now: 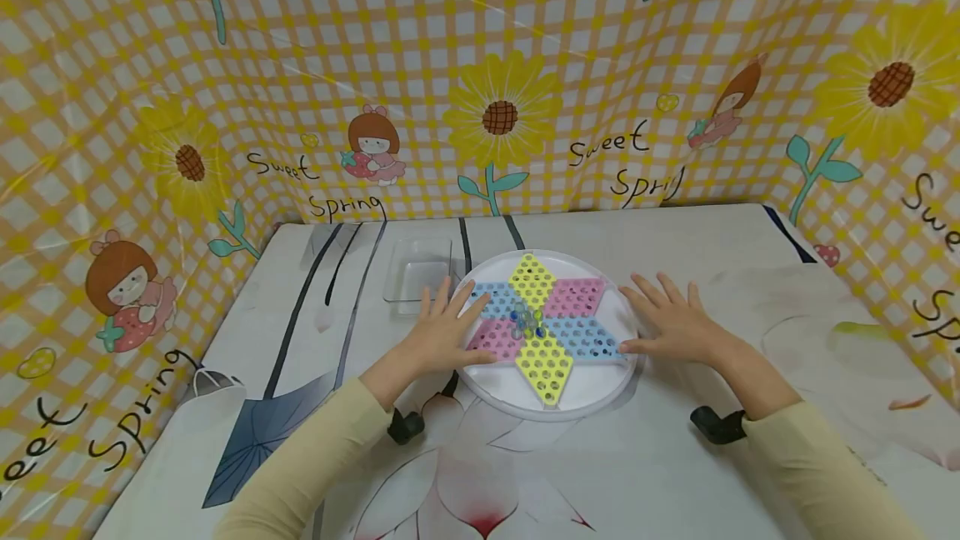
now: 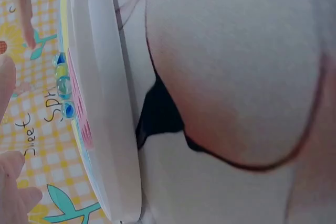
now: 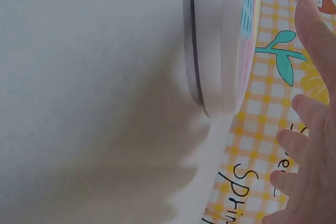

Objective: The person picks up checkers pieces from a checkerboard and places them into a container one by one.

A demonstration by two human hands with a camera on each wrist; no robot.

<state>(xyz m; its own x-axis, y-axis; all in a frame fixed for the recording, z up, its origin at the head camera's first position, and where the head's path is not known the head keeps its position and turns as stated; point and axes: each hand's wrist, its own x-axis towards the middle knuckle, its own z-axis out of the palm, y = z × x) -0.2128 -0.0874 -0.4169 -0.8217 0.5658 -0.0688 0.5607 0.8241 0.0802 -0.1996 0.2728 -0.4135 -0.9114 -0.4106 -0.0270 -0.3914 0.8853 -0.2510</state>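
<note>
A round white Chinese checkers board (image 1: 585,409) lies on the table, with a star of yellow, pink and blue points full of small holes. Several glass marbles (image 1: 528,320), some clear and some blue or yellow, cluster at its middle. My left hand (image 1: 438,338) is spread over the board's left edge, fingers straight and apart. On the opposite side, my right hand (image 1: 675,325) is spread too, its fingertips by the right rim. Both hands hold nothing. From the side, the left wrist view shows marbles (image 2: 64,85) standing above the board's surface.
A clear plastic box (image 1: 417,272) stands behind the left hand, beside the board. The white tabletop (image 1: 637,473) bears a printed flower and dark stems. A yellow checked curtain (image 1: 420,48) with sunflowers hangs round the back and sides.
</note>
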